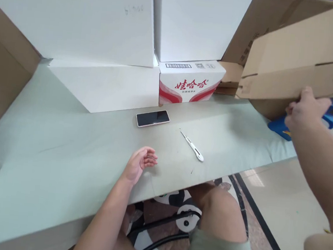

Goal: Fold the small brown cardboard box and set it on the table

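Observation:
My right hand (308,106) is raised at the right and closed on the lower edge of a brown cardboard box (300,62) with slotted flaps, held tilted above the table. My left hand (142,161) rests at the table's front part, holding nothing, its fingers loosely curved and apart. A smartphone (153,118) with a dark screen lies beyond the left hand. To that hand's right lies a white utility knife (192,146), its thin tip pointing away from me.
Large white boxes (97,84) and a red-and-white carton (190,82) line the table's back. Another brown box (5,68) stands at left. A blue object (279,128), its kind unclear, is by my right hand. The pale-covered table (74,144) ends just before my knees.

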### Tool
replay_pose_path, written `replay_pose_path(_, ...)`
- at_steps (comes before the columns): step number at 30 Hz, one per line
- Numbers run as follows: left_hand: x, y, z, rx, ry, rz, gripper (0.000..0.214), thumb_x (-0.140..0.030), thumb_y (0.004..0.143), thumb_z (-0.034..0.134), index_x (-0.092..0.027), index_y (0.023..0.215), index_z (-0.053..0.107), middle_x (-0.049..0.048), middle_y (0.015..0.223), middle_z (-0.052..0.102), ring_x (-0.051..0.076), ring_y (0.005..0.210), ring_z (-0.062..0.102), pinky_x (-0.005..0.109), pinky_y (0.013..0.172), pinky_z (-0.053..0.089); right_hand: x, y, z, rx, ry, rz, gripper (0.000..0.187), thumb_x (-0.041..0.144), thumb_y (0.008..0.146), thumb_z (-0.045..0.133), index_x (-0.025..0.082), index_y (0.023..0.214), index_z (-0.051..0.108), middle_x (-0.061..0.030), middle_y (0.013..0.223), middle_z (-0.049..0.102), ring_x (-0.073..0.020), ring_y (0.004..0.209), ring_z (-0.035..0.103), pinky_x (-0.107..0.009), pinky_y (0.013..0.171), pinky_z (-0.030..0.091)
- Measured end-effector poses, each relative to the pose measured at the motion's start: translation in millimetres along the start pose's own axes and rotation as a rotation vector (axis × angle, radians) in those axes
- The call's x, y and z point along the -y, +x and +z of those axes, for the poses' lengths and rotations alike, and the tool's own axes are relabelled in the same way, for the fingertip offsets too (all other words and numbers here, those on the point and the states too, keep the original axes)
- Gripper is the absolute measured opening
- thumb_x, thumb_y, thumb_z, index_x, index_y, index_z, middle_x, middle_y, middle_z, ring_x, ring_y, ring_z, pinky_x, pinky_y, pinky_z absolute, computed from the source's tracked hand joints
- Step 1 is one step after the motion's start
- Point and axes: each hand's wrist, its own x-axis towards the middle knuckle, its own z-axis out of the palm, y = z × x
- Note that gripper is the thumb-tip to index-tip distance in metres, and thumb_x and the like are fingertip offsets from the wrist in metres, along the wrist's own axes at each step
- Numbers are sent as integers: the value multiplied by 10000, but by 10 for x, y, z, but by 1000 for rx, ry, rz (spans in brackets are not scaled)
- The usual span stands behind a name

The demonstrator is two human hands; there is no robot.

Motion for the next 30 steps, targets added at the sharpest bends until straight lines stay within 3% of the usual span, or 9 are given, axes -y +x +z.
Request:
replay_pose_path(3,31,66,-70,41,22,-20,395,-503,722,765,-145,865,679,76,771,726,168,641,687,249,609,534,-163,742,70,14,-40,-48,364,390,823,686,272,614,413,61,446,424,-72,426,413,-247,418,337)
replay_pose_path(8,34,53,-166,148,27,-38,424,-554,756,742,-154,896,730,95,825,736,196,717,686,288,692,532,-695,1946,-6,-173,-141,8,448,263,821,655,267,570,283,96,395,338,-27,360,289,-210,380,235)
replay_pose_path(10,14,27,-161,171,49,-33,443,-579,771,716,-156,902,742,101,838,736,206,745,679,302,719,523,-935,2176,-67,-236,-162,58,462,233,814,644,260,559,259,100,366,303,-28,336,251,-204,360,171)
replay_pose_path(12,-5,12,-144,185,89,-29,454,-589,772,708,-155,898,749,106,838,734,214,761,671,309,733,511,-1158,2177,-130,-292,-203,117,447,272,837,607,258,539,274,87,341,291,-46,315,258,-213,353,136)
replay_pose_path(14,-12,9,-133,187,119,-21,453,-589,767,712,-156,894,750,103,834,733,215,767,663,313,740,504,-1340,1948,-172,-311,-258,168,433,335,866,559,261,514,319,64,328,303,-68,305,275,-238,357,127)
replay_pose_path(16,-4,3,-137,183,124,-12,442,-580,759,724,-157,886,746,97,821,730,212,763,658,316,745,504,-1455,1512,-168,-285,-319,204,430,365,849,578,260,488,371,49,319,315,-80,304,267,-273,375,115)
replay_pose_path(21,-4,-90,-170,141,67,51,420,-550,711,768,-151,834,725,85,786,721,196,727,659,308,723,516,-1460,-15,96,-64,-377,212,434,414,684,735,219,415,456,13,332,400,-96,353,322,-300,435,168)
replay_pose_path(25,-42,-213,-179,101,34,114,370,-489,700,749,-140,818,707,81,756,711,183,687,666,298,696,515,-1316,-947,593,151,-241,161,500,607,651,676,225,436,437,32,400,362,-93,413,297,-280,470,202)
replay_pose_path(30,-14,-338,-185,20,-14,224,371,-476,646,743,-146,805,685,54,705,697,177,654,661,303,686,522,-1094,-1459,1494,402,175,125,539,710,688,560,246,553,323,63,488,226,-114,452,225,-285,490,267)
